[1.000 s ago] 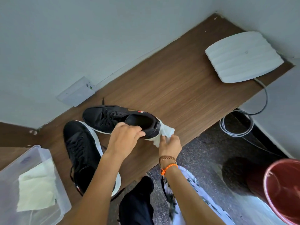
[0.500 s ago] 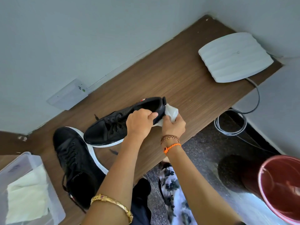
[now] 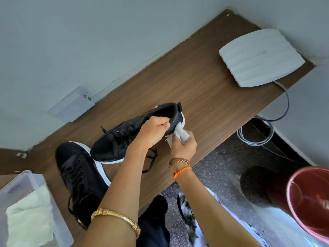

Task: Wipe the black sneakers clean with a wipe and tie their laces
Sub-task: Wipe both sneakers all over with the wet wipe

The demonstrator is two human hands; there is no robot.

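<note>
Most open room is the bare stretch of table (image 3: 204, 90) between the held sneaker (image 3: 124, 138) and the white box (image 3: 261, 57) in the far right corner. The near left is crowded: second sneaker (image 3: 78, 177) lying flat, touching the held one's toe I think, with a plastic tub (image 3: 21, 182) just beside it. The wall socket (image 3: 71, 104) juts out along the back edge. Cables (image 3: 256, 134) and a red bucket (image 3: 309, 202) sit on the floor to the right.

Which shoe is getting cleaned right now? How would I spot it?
Look at the brown wooden table. Two black sneakers sit near its front edge. It's the tilted sneaker, heel raised, gripped by the left hand; the other sneaker lies untouched.
</note>
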